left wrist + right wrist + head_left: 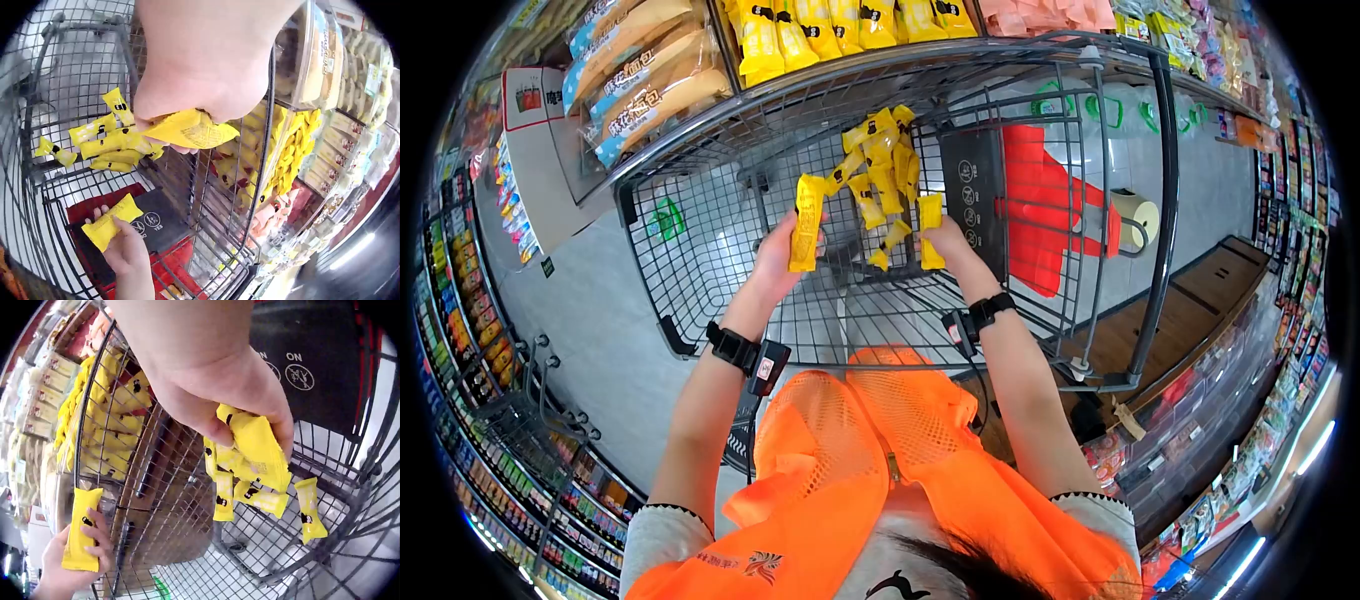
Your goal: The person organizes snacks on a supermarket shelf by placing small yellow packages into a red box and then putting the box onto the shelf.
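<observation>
My left hand (778, 250) grips a long yellow snack packet (806, 224) upright over the left part of the shopping cart (700, 290). In the right wrist view its fingers (100, 540) wrap the packet's side. A second yellow packet (931, 232) is held by my right hand (952, 243), near the cart's black panel (974, 190). The left wrist view shows that packet pinched between thumb and fingers. Between and beyond the hands, several like packets (882, 180) lie loosely piled in the wire basket.
Behind the cart, a shelf holds yellow packets (820, 30), bagged long breads (640, 100) and pink packs (1048, 16). A red cloth-like piece (1040, 220) hangs by the black panel. Green-handled bottles (1105, 108) stand beyond the cart. Stocked shelves (475, 310) curve along the left.
</observation>
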